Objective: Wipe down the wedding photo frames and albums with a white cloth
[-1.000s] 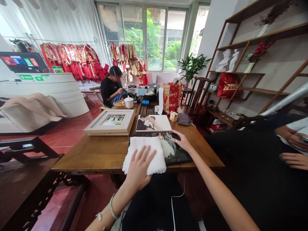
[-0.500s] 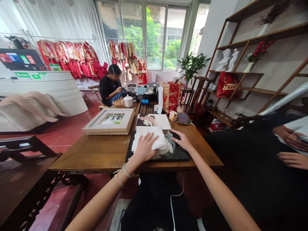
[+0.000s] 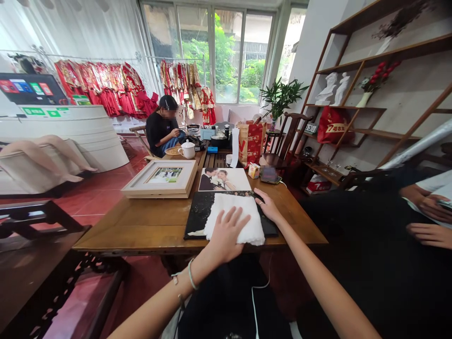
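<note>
My left hand lies flat with fingers spread on a folded white cloth, pressing it on a dark photo panel. The cloth covers most of the panel's middle and hangs a little over its near edge. Stretched along the panel's far right corner is my right hand, fingers extended, with a ring on one finger. Just beyond the panel, a light wedding photo of a couple lies on the wooden table.
Stacked picture frames lie at the left. Behind stand a white lidded cup, a red-and-tan paper bag, a small box and a phone. One person sits beyond; another person's hands show at right.
My left hand has slid the white cloth right and toward me across the panel, uncovering its left part. My right hand has shifted slightly and stays at the right edge.
</note>
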The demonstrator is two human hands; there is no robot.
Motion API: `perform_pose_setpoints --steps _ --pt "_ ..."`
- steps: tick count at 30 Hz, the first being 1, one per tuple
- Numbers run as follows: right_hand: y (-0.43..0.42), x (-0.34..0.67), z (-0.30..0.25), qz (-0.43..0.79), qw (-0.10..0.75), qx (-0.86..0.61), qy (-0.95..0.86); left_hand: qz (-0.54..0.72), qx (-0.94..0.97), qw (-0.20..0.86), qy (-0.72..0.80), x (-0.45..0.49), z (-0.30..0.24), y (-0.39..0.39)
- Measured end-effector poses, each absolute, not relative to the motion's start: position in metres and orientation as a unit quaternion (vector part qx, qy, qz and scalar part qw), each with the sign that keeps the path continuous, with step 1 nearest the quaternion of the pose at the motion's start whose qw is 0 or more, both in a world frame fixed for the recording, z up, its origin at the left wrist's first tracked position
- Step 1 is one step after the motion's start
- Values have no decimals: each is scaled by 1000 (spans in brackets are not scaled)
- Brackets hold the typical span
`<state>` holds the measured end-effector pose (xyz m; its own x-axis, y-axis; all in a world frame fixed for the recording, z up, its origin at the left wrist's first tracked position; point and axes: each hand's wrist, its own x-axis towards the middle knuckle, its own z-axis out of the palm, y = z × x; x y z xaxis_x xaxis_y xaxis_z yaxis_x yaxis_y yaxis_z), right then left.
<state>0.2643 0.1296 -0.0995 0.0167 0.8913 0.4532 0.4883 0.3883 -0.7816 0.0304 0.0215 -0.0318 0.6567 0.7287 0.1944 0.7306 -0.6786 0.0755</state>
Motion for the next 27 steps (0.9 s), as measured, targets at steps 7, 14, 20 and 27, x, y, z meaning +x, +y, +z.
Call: perform_pose_setpoints --steps 7,14,20,27 --pt "135 267 -104 203 492 -499 -684 -108 -897 9 -429 55 -28 59" --pt "135 270 -106 219 494 -479 -692 -108 -884 25 -455 79 -25 104" --pt "136 270 -106 222 501 -489 -678 -100 -902 20 -419 69 -30 58" --pt "138 271 -105 215 480 -497 -690 -104 -899 -33 -425 66 -31 -19"
